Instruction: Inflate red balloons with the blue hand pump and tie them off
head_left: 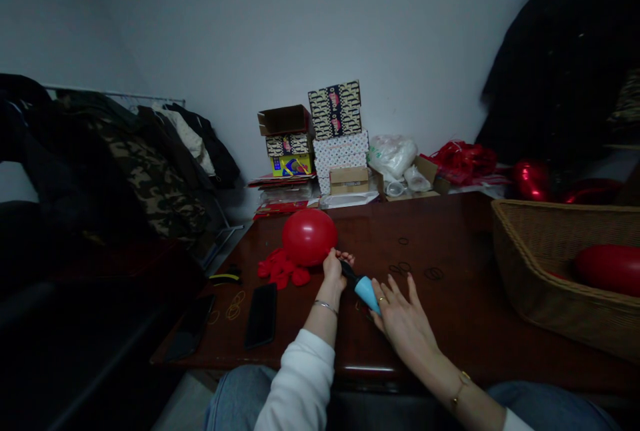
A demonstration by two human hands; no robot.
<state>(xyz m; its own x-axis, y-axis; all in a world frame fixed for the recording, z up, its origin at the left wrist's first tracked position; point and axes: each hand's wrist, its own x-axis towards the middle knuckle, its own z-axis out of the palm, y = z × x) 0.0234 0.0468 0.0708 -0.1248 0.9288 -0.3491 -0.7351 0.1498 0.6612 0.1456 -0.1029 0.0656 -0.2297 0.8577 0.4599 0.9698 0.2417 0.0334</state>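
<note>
A red balloon (310, 236), partly inflated, lies over the table's left half. My left hand (334, 269) is closed around the balloon's neck, at the black nozzle of a balloon pump (368, 293). Light blue is the colour of the pump's body, which slants down toward my right hand (404, 319). That hand grips the pump's near end between thumb and palm, with the other fingers stretched out; part of the pump is hidden behind it. Beside the inflated balloon is a pile of flat red balloons (281, 268).
Two dark phones (261, 316) and tan rubber bands (234, 307) lie at left. Black bands (434, 273) are scattered right of centre. A wicker basket (530, 284) holding a red balloon stands at right. Stacked boxes (343, 151) and a plastic bag (393, 154) line the back.
</note>
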